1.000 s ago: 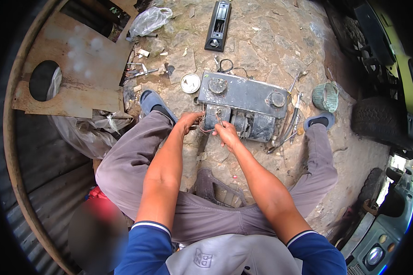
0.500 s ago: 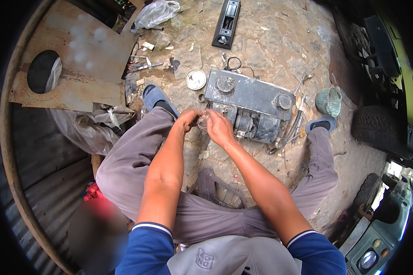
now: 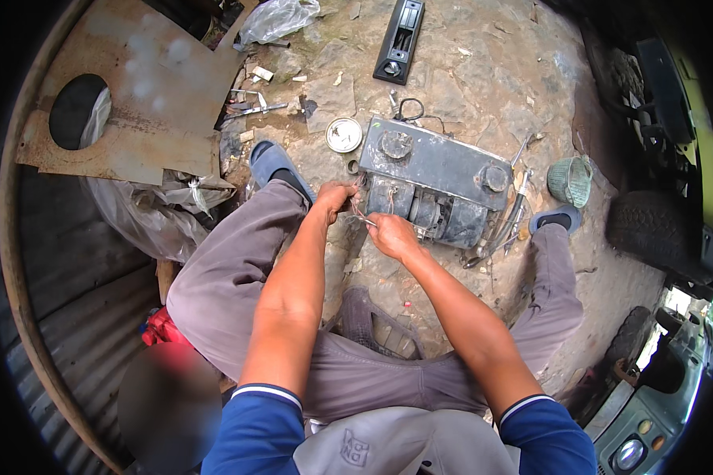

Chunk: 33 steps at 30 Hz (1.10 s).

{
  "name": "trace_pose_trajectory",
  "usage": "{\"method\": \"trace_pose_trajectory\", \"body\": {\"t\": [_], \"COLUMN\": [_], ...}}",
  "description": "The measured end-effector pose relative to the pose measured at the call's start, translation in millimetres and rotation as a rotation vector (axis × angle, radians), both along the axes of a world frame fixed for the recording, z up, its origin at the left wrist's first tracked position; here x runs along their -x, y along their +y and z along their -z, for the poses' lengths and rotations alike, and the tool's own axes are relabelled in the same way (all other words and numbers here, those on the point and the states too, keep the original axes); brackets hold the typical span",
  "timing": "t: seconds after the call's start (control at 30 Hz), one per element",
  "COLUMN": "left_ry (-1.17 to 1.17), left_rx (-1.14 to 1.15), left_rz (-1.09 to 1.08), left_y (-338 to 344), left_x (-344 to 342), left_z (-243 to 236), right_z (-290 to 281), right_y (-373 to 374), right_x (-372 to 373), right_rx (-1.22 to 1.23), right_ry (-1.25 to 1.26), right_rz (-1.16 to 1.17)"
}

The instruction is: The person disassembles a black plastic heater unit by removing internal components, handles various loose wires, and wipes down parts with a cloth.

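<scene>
A dusty dark grey unit, like a vehicle blower housing [image 3: 444,162], lies on the stone ground ahead, with two round caps on its flat top and drum-shaped parts along its near side. At its left near corner, my left hand [image 3: 337,198] is closed, pinching thin reddish-brown wires [image 3: 356,207]. Just right of it, my right hand [image 3: 393,236] is closed around a slim metal-looking piece that points toward the wires; its kind is too small to tell. The fingertips of both hands are partly hidden.
A round tin lid [image 3: 344,134] lies beyond my left hand. Farther off is a long black panel [image 3: 400,39]. A green basket [image 3: 569,180] and hoses [image 3: 515,210] stand right of the unit. Scissor-like tools [image 3: 255,109] lie by a rusty metal sheet [image 3: 158,103].
My right hand has drawn back from my left, down and to the right, and a slim piece now shows in it. My left hand stays by the wires. The view has shifted slightly.
</scene>
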<state>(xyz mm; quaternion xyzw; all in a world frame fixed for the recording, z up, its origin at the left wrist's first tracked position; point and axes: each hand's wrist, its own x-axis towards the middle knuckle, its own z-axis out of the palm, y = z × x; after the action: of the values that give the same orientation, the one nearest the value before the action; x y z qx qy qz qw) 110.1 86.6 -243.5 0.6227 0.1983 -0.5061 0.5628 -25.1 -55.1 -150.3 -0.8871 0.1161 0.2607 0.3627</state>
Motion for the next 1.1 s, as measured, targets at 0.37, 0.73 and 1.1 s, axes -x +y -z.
{"method": "trace_pose_trajectory", "body": {"t": [0.37,0.73,1.1], "left_ry": [0.034,-0.086,0.006], "left_rx": [0.033,-0.098,-0.034], "left_rz": [-0.020,0.370,0.291], "left_y": [17.6,11.4,24.9], "left_x": [-2.6,6.4,3.7], "left_z": [-3.7,-11.7,-25.7], "right_z": [13.2,7.0,23.3], "right_y": [-2.0,-40.4,0.0], "right_x": [26.4,73.5,45.3], "right_rx": [-0.362,-0.105,-0.418], "right_ry": [-0.280,-0.190,-0.044], "right_rz": [0.625,0.620,0.675]}}
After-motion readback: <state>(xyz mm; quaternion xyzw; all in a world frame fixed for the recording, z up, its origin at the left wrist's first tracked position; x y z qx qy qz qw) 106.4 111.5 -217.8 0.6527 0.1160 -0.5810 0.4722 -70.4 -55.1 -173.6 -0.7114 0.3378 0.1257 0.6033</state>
